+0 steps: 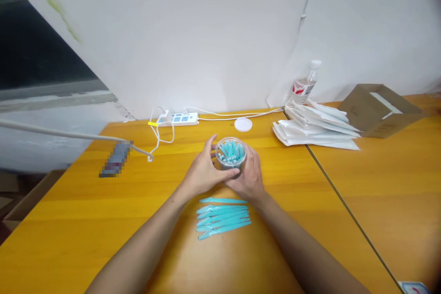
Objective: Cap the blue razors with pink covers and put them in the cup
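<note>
A clear round jar [230,151] full of small turquoise and white pieces is held between both hands above the wooden table. My left hand [206,167] wraps its left side, with the thumb across the near side. Against the right side of the jar is my right hand [251,174], its fingers curled round it. Nearer to me, between my forearms, several turquoise sticks [223,218] lie side by side on the table. A white round lid [243,124] rests flat on the table beyond the jar.
At the back are a white power strip [184,119] with cables, a clear bottle [305,85], a stack of white packets [313,126] and an open cardboard box [379,110]. A blurred dark object [116,160] lies at left under a grey cable [69,133].
</note>
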`<state>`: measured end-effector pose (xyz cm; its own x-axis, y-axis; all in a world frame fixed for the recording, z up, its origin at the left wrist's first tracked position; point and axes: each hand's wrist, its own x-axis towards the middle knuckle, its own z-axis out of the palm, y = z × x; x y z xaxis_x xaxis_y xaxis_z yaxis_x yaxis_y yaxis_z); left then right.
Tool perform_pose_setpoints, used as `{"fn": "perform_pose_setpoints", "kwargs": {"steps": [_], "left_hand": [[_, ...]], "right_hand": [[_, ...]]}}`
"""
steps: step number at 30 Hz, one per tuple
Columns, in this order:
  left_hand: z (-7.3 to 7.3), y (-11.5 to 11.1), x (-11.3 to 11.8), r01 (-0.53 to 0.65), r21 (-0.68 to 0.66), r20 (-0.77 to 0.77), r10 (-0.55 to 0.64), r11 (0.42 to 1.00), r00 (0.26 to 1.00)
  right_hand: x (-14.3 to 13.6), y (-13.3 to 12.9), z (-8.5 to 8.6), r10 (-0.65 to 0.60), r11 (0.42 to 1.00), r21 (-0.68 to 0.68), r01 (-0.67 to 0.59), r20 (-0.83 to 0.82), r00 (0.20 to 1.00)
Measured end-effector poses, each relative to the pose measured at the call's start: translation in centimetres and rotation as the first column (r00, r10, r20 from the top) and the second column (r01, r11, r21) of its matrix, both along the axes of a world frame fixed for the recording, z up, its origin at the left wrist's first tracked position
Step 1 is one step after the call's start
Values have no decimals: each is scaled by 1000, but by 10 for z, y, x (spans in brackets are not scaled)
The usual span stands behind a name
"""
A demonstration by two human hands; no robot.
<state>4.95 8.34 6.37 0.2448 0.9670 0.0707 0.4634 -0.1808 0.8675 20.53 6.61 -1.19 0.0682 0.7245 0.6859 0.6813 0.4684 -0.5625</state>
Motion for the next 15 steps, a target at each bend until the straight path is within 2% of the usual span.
{"fn": "perform_pose_setpoints", "kwargs": {"steps": [3, 6, 8, 10, 15], "left_hand": [[-1, 10, -3, -8, 2, 137, 7, 1000, 991], [-4, 21, -7, -76, -142, 310, 117, 987, 944], [-4, 26, -9, -103, -196, 333, 165, 975, 928], [-1, 27, -10, -62, -178, 325, 118, 982, 938], [6, 23, -14, 167, 4, 236, -164, 986, 958]], "right_hand": [[1, -2, -2, 57, 998, -19, -56, 19, 998], [-1, -2, -2, 86, 989, -119, -88, -19, 996], [-2, -1, -3, 96, 980, -173, -103, -48, 994], [-2, 0, -3, 108, 971, -205, -123, -84, 991], [2, 4, -4, 150, 948, -245, -201, -212, 966]]}}
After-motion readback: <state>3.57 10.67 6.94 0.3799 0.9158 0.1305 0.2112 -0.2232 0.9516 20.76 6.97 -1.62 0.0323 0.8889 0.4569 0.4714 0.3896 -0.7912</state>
